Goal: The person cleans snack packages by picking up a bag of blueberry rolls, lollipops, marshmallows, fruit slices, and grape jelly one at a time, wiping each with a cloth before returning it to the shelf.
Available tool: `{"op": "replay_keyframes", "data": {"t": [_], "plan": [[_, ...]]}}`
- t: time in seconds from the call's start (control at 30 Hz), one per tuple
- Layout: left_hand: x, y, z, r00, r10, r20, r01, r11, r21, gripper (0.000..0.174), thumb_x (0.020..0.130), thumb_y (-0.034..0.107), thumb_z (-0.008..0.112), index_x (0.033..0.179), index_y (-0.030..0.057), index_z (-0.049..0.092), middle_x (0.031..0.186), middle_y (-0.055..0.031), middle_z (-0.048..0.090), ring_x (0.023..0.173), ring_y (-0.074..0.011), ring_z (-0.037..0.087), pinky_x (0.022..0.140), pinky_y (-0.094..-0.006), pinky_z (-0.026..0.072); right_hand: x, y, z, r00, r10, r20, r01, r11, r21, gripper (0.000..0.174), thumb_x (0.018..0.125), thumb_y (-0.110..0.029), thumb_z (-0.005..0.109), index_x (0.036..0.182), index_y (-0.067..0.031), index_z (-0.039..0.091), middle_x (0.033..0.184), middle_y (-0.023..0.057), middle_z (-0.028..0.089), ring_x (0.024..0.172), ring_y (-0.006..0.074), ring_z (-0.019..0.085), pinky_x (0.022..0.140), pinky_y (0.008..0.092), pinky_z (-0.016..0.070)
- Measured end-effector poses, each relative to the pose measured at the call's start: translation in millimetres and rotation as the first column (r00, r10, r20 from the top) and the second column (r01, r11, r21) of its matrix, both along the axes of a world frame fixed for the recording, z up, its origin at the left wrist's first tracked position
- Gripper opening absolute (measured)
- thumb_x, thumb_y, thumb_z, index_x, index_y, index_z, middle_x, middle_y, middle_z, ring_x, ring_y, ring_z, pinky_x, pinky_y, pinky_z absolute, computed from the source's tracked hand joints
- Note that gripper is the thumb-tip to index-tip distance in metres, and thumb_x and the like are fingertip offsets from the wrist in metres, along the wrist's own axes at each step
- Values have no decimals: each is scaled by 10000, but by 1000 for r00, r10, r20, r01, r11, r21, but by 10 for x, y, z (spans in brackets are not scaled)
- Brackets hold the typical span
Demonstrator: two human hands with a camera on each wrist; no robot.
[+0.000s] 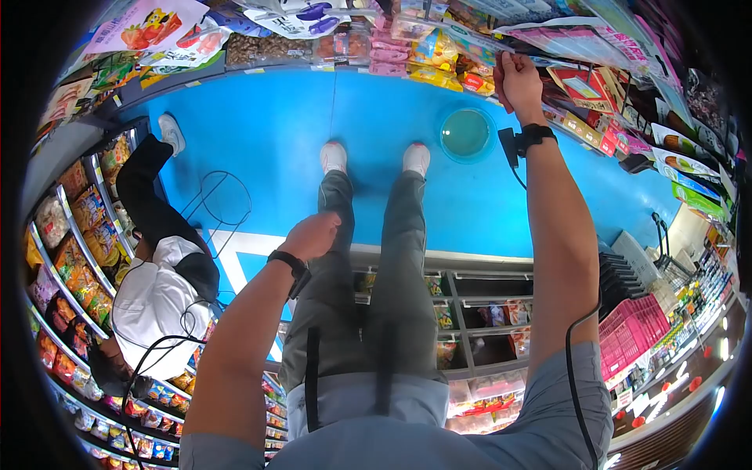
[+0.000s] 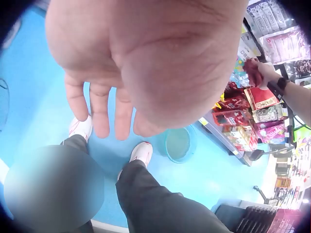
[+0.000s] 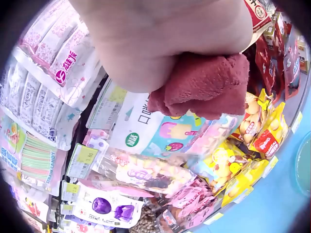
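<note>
My right hand (image 1: 520, 84) reaches out to the snack shelf and grips a folded dark red cloth (image 3: 206, 87). In the right wrist view the cloth overlaps a white and teal candy bag (image 3: 146, 121) with pictures of sweets on it. Yellow snack packs (image 3: 265, 133) lie just beyond, along the shelf edge. My left hand (image 1: 313, 233) hangs in front of my legs and holds nothing. Its fingers (image 2: 99, 114) extend loosely downward in the left wrist view.
A round teal bucket (image 1: 446, 149) of cloudy water stands on the blue floor (image 1: 274, 117) below the shelf. At the left, another person in a white top (image 1: 157, 309) is beside snack racks, near a wire ring stand (image 1: 249, 202). Pink crates (image 1: 638, 333) are stacked at the right.
</note>
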State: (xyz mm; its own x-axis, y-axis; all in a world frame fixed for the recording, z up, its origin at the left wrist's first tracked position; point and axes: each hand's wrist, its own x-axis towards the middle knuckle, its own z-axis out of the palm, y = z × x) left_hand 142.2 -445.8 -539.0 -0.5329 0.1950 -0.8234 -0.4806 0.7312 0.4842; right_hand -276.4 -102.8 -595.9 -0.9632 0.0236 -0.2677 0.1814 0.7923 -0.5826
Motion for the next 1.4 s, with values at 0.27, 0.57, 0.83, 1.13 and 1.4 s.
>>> {"op": "replay_keyframes", "data": {"t": [0.27, 0.57, 0.83, 1.13, 1.4], "plan": [[-169, 273, 48, 999, 35, 40, -37, 998, 60, 251, 1037, 161, 581, 1239, 67, 696, 1187, -177, 761, 1112, -397, 713, 935, -492, 569, 80, -5, 139, 968, -131, 212, 207, 896, -393, 357, 1115, -366, 628, 1156, -21, 706, 855, 81, 754, 676, 152, 707, 629, 319, 557], [-89, 479, -111, 996, 90, -2, -90, 990, 112, 241, 1031, 149, 606, 1238, 61, 695, 1192, -161, 758, 1120, -391, 707, 920, -487, 570, 20, 13, -43, 949, -192, 251, 289, 849, -442, 354, 1139, -322, 566, 1040, -2, 681, 790, 76, 705, 558, 181, 651, 512, 347, 528], [-108, 292, -37, 998, 71, 0, -70, 994, 89, 249, 1035, 168, 607, 1253, 81, 690, 1180, -154, 766, 1111, -379, 717, 923, -491, 570, 59, -37, 24, 966, -78, 248, 217, 765, -607, 344, 1173, -332, 505, 1185, -23, 654, 831, 78, 677, 634, 191, 660, 544, 347, 564], [-156, 147, -22, 993, 101, 56, -103, 994, 29, 269, 1047, 188, 544, 1225, 57, 698, 1149, -206, 754, 1095, -415, 710, 924, -513, 565, -73, -180, 66, 942, -139, 305, 303, 741, -600, 363, 1160, -330, 518, 1087, 4, 642, 767, 104, 687, 515, 196, 628, 476, 358, 531], [-41, 273, -216, 991, 130, -43, -126, 988, 91, 234, 1024, 161, 582, 1197, 60, 703, 1134, -215, 745, 1099, -423, 698, 918, -523, 556, 88, -126, -31, 947, -183, 264, 311, 729, -610, 333, 1146, -323, 526, 1132, -15, 652, 789, 107, 685, 586, 222, 670, 511, 368, 568]]}}
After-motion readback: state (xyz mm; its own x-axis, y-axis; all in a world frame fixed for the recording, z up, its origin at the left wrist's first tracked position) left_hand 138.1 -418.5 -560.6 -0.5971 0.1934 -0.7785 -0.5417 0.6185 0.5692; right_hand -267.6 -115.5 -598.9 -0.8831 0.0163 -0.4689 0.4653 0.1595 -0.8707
